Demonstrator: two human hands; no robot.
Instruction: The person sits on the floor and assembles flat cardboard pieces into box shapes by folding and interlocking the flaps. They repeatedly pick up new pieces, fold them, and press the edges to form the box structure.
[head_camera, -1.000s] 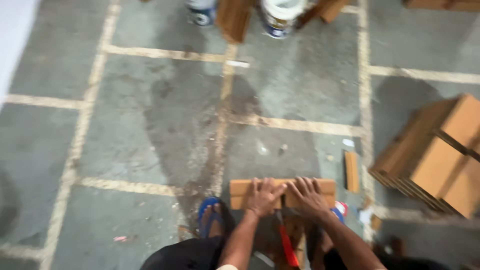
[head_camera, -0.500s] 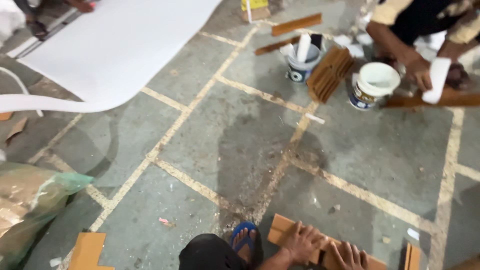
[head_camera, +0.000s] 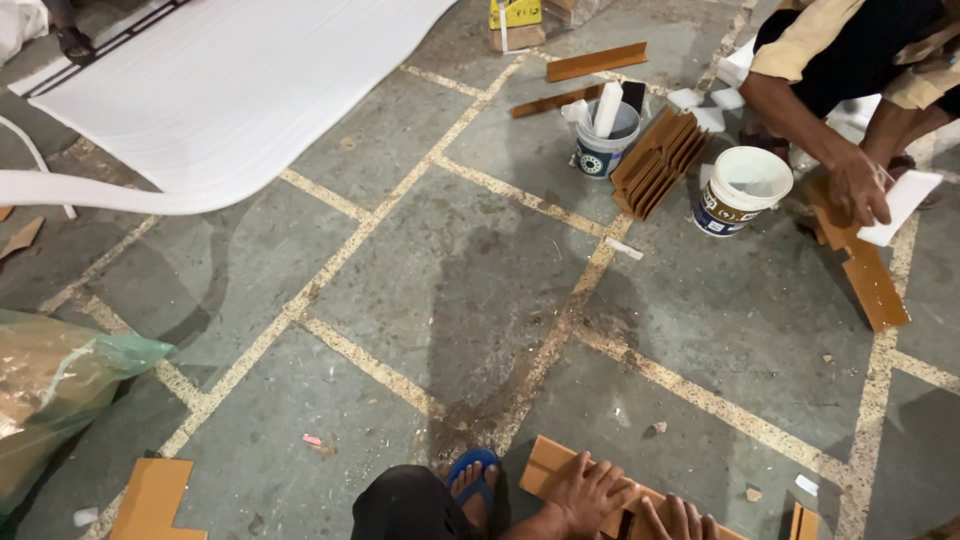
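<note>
My left hand (head_camera: 590, 490) lies flat, fingers spread, on a brown angled board piece (head_camera: 545, 463) on the concrete floor at the bottom edge. My right hand (head_camera: 680, 520) rests on the same piece just to the right, fingers apart and partly cut off by the frame. Neither hand grips anything. My foot in a blue sandal (head_camera: 472, 480) sits just left of the board.
Another person's hand (head_camera: 860, 185) holds a white piece over a brown strip (head_camera: 872, 285) at top right. Nearby stand a white bucket (head_camera: 740, 190), a smaller bucket (head_camera: 603, 145) and stacked brown pieces (head_camera: 658, 160). A white sheet (head_camera: 230, 90) and a green bag (head_camera: 50, 390) lie left.
The view has swung up and left, bringing the other person, buckets and white sheet into sight. Both my hands stay pressed on the brown board.
</note>
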